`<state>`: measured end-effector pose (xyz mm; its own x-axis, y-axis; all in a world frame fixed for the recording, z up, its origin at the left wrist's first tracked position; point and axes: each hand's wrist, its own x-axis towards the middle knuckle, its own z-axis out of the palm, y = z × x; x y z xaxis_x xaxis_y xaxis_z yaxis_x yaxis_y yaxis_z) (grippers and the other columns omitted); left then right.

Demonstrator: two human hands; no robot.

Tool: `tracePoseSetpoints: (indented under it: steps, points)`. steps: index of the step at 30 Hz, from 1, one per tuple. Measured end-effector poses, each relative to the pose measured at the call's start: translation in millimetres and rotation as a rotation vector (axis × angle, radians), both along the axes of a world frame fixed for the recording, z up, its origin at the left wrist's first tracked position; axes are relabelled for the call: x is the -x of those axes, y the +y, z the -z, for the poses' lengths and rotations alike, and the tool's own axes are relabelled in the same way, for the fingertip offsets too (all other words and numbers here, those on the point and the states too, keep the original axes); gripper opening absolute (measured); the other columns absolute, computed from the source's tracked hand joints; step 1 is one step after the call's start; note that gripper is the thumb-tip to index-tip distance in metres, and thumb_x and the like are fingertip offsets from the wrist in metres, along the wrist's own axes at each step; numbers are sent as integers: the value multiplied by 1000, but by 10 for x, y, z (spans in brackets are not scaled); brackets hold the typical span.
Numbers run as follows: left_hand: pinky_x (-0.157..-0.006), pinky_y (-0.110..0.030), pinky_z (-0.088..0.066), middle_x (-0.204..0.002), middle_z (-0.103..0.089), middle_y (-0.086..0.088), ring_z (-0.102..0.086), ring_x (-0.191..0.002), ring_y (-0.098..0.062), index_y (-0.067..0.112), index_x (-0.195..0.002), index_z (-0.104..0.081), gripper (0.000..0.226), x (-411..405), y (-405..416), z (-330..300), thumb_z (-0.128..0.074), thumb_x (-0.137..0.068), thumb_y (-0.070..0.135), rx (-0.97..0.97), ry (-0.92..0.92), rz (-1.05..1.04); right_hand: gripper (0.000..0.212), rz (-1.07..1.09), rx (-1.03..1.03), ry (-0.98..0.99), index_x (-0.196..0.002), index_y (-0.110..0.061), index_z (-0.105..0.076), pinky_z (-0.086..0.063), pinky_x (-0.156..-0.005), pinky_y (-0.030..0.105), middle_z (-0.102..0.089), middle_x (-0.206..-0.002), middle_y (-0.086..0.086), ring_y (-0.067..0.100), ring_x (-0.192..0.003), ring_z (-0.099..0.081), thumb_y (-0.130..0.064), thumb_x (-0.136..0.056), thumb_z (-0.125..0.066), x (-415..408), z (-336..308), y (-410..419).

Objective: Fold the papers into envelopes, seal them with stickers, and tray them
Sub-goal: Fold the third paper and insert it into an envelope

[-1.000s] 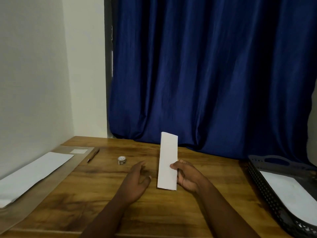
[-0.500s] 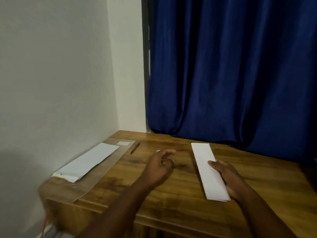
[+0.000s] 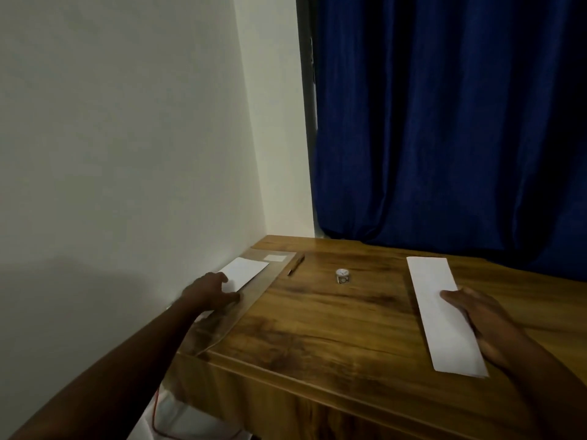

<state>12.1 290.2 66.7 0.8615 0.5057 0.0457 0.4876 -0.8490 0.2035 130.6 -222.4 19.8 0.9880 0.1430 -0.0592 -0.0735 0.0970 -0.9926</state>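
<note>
A long folded white paper [image 3: 440, 309] lies flat on the wooden table [image 3: 317, 325] at the right. My right hand [image 3: 479, 319] rests on its right edge with fingers fairly straight. At the table's left edge a stack of white paper [image 3: 246, 270] lies on a clear plastic sleeve [image 3: 254, 296]. My left hand [image 3: 209, 293] reaches onto that stack, fingers laid on the near part of the top sheet. Its grip is not plain to see. A small roll of stickers [image 3: 342, 276] stands mid-table, between the two hands.
A pencil [image 3: 296, 268] lies beside the plastic sleeve. A white wall rises close on the left and a blue curtain [image 3: 444, 122] hangs behind the table. The table's front edge [image 3: 317, 379] runs across the lower view. The tray is out of view.
The view swung left. My left hand moved from mid-table to the paper stack at the left edge. The right hand stayed on the folded paper, now lying flat.
</note>
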Motion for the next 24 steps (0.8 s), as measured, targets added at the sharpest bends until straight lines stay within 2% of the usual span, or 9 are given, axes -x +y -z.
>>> tracePoseSetpoints:
  steps: [4,8,13,17,19,21,24]
  points:
    - [-106,-38,-46,-143,-59,0,-55,-131,-23,28,-137,-57,68,-7,-13,50,-59,-87,74,-62,27,-7,36,10,7,9,-128,-12,-59,-56,-92,57,-68,-120,20,44,-107,-65,-24,-95,-69,2,0,-13]
    - [-96,-33,-49,-135,-64,-1,-60,-122,-21,28,-129,-64,45,7,-22,-11,-60,-94,56,-131,23,25,20,11,-16,20,-114,-17,-65,-57,-73,42,-72,-112,16,39,-98,-68,-22,-95,-69,35,-15,-15]
    - [-86,-33,-56,-118,-71,-6,-69,-103,-23,17,-115,-71,35,-25,-85,-75,-62,-94,44,-246,-1,16,25,2,-22,21,-118,-14,-65,-57,-71,41,-73,-110,16,39,-96,-69,-23,-95,-70,41,-5,-18]
    - [-82,-35,-58,-109,-72,-8,-69,-94,-25,13,-112,-71,33,-66,-104,-282,-58,-98,39,-296,-55,20,25,-8,-23,14,-119,-13,-66,-58,-75,44,-74,-110,16,38,-96,-70,-22,-96,-69,49,-11,-19]
    - [-77,-34,-56,-103,-74,-11,-69,-91,-27,9,-101,-74,30,-102,-127,-493,-59,-97,35,-264,-116,46,28,-12,-1,17,-121,-13,-65,-58,-80,47,-73,-112,17,40,-98,-70,-23,-96,-69,50,-23,-22]
    - [-74,-34,-54,-93,-75,-10,-68,-85,-28,9,-90,-77,29,-140,-175,-740,-59,-95,32,-182,-243,77,32,-13,28,23,-125,-14,-63,-58,-78,46,-73,-112,16,40,-98,-70,-25,-95,-70,54,-38,-20]
    - [-67,-30,-45,-73,-64,-4,-59,-71,-20,4,-75,-71,32,-205,-360,-1099,-58,-89,29,102,-551,146,37,-27,18,24,-131,-16,-61,-57,-75,44,-72,-114,14,39,-98,-69,-23,-95,-70,69,-71,-2]
